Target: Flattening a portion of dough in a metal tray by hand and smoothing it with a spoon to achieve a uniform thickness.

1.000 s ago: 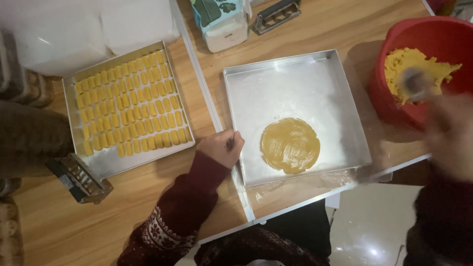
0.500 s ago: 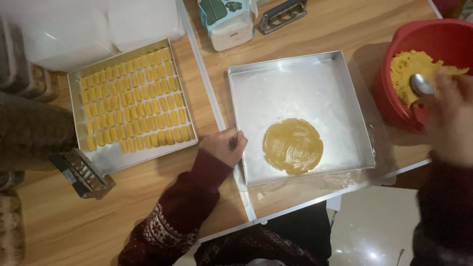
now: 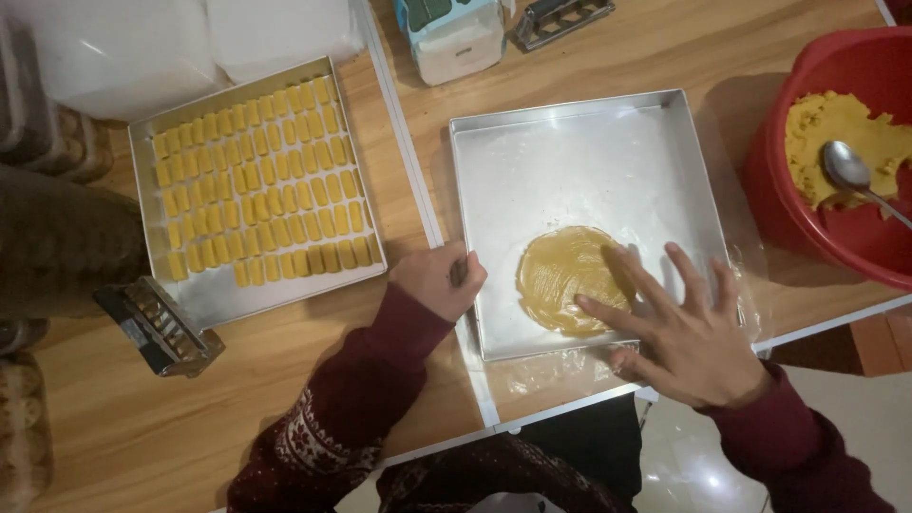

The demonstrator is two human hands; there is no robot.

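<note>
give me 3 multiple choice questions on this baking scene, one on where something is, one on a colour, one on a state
1. Where does the spoon lie?
A. in the bowl, on the dough
B. in the square pan
C. on the tray of cut pieces

2. What colour is the bowl?
A. blue
B. red
C. white

3. How is the right hand set?
A. in a fist round the spoon
B. open, fingers spread over the flat dough disc
C. lifted clear of the table

Key:
1 A: the spoon rests on the yellow dough inside the bowl, no hand on it.
2 B: the bowl's wall is plainly red.
3 B: the fingers fan out across the dough disc in the square pan, while the left hand sits at the pan's near left edge.
</note>
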